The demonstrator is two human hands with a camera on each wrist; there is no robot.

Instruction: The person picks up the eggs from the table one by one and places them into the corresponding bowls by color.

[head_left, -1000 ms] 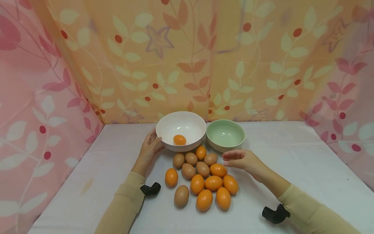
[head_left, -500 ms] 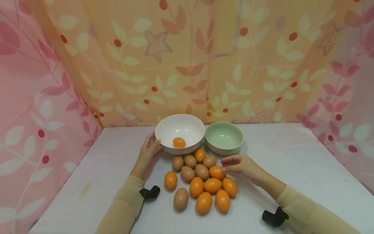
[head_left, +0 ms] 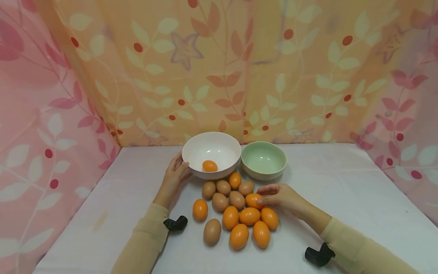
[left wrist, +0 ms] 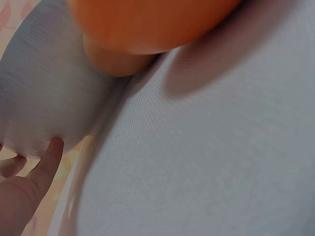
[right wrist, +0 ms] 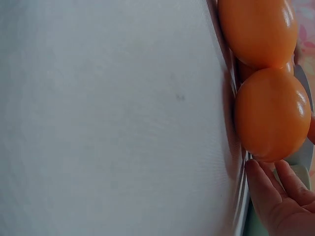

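Observation:
In the head view a white bowl holds one orange egg. My left hand rests against the bowl's left side, thumb at the front and fingers along the wall. The left wrist view shows the thumb tip on the bowl's outer wall. My right hand reaches in from the right, its thumb over the right end of an orange egg and its fingers extended just behind that egg. In the right wrist view its fingers appear beyond a nearer orange egg.
A green bowl stands right beside the white one. Several brown eggs and orange eggs lie in a loose cluster in front of the bowls on a white cloth. Patterned curtains enclose the back and sides.
My right hand has come down and left from beside the green bowl to the orange egg at the cluster's right. The left hand stays at the white bowl.

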